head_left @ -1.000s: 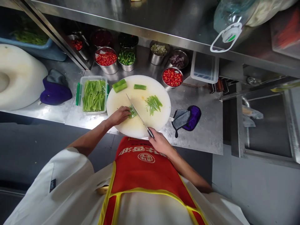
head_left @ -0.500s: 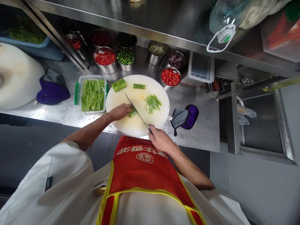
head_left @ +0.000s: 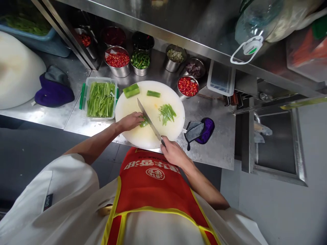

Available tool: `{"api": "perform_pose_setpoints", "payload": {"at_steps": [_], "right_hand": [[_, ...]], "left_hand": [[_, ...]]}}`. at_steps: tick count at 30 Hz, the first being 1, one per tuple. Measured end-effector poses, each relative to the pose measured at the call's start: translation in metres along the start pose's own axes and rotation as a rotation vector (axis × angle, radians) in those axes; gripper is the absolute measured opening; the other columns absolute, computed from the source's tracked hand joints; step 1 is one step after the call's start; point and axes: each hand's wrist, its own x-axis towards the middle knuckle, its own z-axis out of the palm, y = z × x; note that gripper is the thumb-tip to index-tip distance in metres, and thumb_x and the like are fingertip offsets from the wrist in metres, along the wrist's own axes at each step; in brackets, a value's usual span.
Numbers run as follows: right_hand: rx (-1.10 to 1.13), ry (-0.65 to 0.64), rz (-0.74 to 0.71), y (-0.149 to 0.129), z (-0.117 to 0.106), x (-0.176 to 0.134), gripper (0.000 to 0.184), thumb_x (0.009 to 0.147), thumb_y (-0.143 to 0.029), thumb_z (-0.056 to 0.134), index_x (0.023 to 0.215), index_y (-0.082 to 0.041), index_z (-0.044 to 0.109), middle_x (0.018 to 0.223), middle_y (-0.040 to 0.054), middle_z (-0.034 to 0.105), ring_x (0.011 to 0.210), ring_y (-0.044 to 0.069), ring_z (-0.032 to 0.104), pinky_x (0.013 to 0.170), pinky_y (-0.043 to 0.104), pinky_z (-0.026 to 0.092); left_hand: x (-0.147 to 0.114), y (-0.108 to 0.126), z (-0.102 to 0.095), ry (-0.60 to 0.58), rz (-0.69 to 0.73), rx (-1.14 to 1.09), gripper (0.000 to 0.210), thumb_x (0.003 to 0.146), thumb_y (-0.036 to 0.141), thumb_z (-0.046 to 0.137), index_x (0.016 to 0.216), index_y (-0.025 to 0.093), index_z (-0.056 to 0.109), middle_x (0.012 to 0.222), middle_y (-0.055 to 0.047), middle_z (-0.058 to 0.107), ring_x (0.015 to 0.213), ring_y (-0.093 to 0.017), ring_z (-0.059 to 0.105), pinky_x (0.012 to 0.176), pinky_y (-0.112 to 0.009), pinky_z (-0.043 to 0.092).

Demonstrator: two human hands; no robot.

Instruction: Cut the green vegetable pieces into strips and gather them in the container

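Note:
My right hand (head_left: 174, 151) is closed round the handle of a kitchen knife (head_left: 150, 122), its blade slanting up and left across a round white cutting board (head_left: 133, 137). With curled fingers, my left hand (head_left: 131, 121) presses a cut green vegetable piece (head_left: 144, 122) onto the board, just left of the blade. A loose pile of thin green strips (head_left: 167, 114) lies to the right of the knife. Toward the far side of the board rest a thick green stalk chunk (head_left: 131, 91) and a narrower green piece (head_left: 153, 93).
Left of the board stands a clear tub of green strips (head_left: 100, 98). Metal pots of chopped red chillies (head_left: 117, 59), green chillies (head_left: 140, 61) and more red pieces (head_left: 187, 86) line the back. A purple-and-grey cloth (head_left: 200, 131) lies at right. A steel shelf (head_left: 189, 42) overhangs the counter.
The whole view has shifted and turned slightly. The knife blade looks a little broader, and both hands stay at nearly the same spots on the board.

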Motion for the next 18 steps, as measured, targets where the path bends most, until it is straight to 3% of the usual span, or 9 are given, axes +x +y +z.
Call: {"api": "perform_pose_setpoints", "payload": {"at_steps": [18], "right_hand": [[-0.021,-0.011,0.009,0.0,0.003,0.0069,0.027,0.104,-0.025,0.038,0.126,-0.019,0.052,0.105,0.0129,0.076,0.094,0.028,0.069,0.077,0.032,0.038]], "left_hand": [[-0.0027,0.0049,0.0012,0.052,0.032,-0.006,0.028,0.102,0.031,0.046,0.098,0.022,0.072,0.113,-0.01,0.067,0.109,-0.024,0.063,0.101,-0.042,0.051]]}}
